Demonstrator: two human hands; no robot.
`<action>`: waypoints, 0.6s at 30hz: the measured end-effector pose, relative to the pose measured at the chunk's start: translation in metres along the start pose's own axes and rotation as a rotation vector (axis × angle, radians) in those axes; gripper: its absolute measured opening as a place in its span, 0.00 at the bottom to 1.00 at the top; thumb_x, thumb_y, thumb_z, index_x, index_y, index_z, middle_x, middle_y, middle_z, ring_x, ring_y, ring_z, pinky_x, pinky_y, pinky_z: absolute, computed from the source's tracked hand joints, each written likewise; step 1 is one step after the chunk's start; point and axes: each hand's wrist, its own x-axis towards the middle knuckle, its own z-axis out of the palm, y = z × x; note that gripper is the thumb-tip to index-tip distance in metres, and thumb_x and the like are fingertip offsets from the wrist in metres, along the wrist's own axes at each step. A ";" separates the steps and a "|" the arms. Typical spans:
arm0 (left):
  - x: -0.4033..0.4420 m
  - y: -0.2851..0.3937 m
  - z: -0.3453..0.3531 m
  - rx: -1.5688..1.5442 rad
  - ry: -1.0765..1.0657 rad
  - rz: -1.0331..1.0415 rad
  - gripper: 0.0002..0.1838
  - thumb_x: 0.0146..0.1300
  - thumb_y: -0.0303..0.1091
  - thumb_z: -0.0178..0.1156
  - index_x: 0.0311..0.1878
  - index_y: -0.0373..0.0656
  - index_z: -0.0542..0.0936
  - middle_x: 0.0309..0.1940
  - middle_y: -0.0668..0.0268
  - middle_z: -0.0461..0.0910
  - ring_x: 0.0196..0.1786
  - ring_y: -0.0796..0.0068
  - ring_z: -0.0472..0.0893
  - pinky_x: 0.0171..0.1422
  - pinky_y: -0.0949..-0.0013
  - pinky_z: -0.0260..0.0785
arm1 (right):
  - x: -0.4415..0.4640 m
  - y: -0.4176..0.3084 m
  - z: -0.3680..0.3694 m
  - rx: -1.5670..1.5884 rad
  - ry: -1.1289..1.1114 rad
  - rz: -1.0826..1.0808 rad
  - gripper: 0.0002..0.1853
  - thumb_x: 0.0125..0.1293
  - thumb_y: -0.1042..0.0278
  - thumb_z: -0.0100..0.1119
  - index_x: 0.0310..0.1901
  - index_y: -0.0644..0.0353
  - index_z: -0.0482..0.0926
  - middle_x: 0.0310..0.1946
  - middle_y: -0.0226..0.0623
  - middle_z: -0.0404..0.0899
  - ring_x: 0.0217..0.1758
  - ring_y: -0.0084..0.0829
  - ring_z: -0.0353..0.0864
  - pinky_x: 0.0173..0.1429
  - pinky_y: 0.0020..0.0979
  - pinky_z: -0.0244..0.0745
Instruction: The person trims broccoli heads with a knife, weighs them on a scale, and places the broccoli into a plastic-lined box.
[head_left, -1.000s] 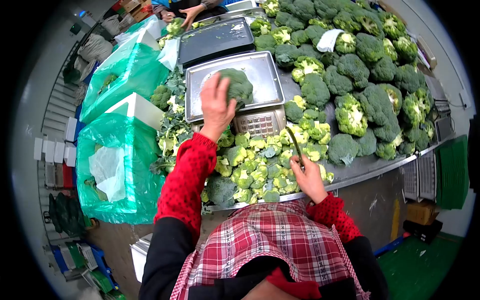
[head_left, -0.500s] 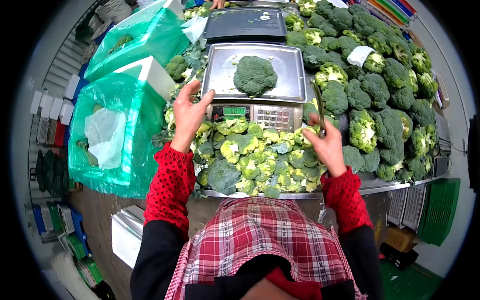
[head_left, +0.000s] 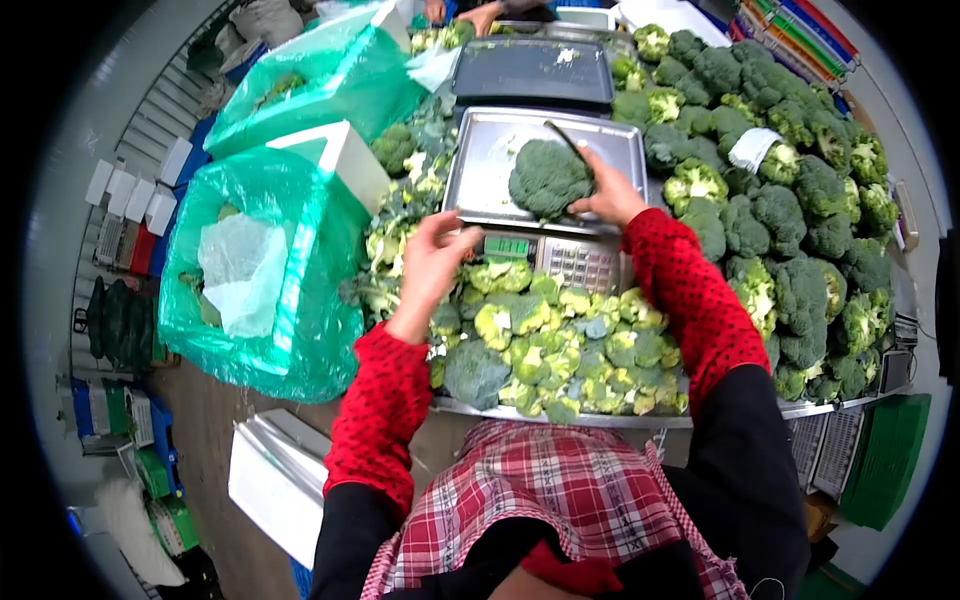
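Note:
A broccoli head (head_left: 549,180) sits on the steel pan (head_left: 481,150) of a weighing scale, crown up. My right hand (head_left: 612,192) is at the head's right side, fingers against it, and closed on a knife (head_left: 567,139) whose dark, narrow blade points up and left over the pan. Near the pan's lower left corner, my left hand (head_left: 436,262) is empty, with thumb and fingers apart. The scale's keypad (head_left: 580,262) and lit display (head_left: 507,246) show below the pan. Small cut broccoli pieces (head_left: 545,350) cover the table's near side.
A large heap of broccoli heads (head_left: 800,225) fills the table's right. On the left stand boxes lined with green plastic bags (head_left: 325,330). Beyond the pan is a second, dark scale (head_left: 530,72). At the far edge, another person's hands (head_left: 482,17) are visible.
My right hand, with the knife, has moved from beside the scale up onto the broccoli head. My left hand has dropped slightly relative to the pan. The view has shifted.

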 end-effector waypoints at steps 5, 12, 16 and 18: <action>0.070 -0.030 0.085 -0.096 -0.056 -0.088 0.42 0.55 0.46 0.73 0.67 0.31 0.67 0.57 0.50 0.75 0.58 0.65 0.77 0.60 0.61 0.72 | -0.014 -0.033 -0.006 0.282 0.088 0.250 0.42 0.39 0.64 0.81 0.59 0.66 0.73 0.44 0.46 0.83 0.47 0.35 0.83 0.54 0.33 0.77; -0.023 0.069 0.149 -0.129 -0.499 0.381 0.32 0.56 0.28 0.66 0.66 0.38 0.70 0.58 0.58 0.76 0.55 0.62 0.80 0.57 0.63 0.75 | -0.149 -0.010 -0.076 1.572 0.366 0.411 0.11 0.63 0.61 0.63 0.41 0.56 0.73 0.28 0.29 0.76 0.18 0.18 0.67 0.22 0.23 0.67; -0.073 0.026 0.135 0.503 -0.937 0.752 0.32 0.57 0.36 0.66 0.65 0.40 0.70 0.60 0.53 0.75 0.59 0.56 0.78 0.61 0.59 0.73 | -0.182 -0.040 -0.204 1.469 0.843 0.287 0.12 0.64 0.60 0.61 0.43 0.56 0.73 0.30 0.31 0.77 0.17 0.17 0.63 0.21 0.21 0.65; -0.099 -0.010 0.115 0.691 -1.071 0.961 0.34 0.57 0.40 0.65 0.68 0.43 0.69 0.66 0.53 0.70 0.66 0.55 0.72 0.67 0.52 0.68 | -0.176 -0.037 -0.274 1.200 1.143 0.212 0.17 0.64 0.59 0.63 0.48 0.59 0.72 0.30 0.34 0.77 0.15 0.19 0.65 0.20 0.24 0.69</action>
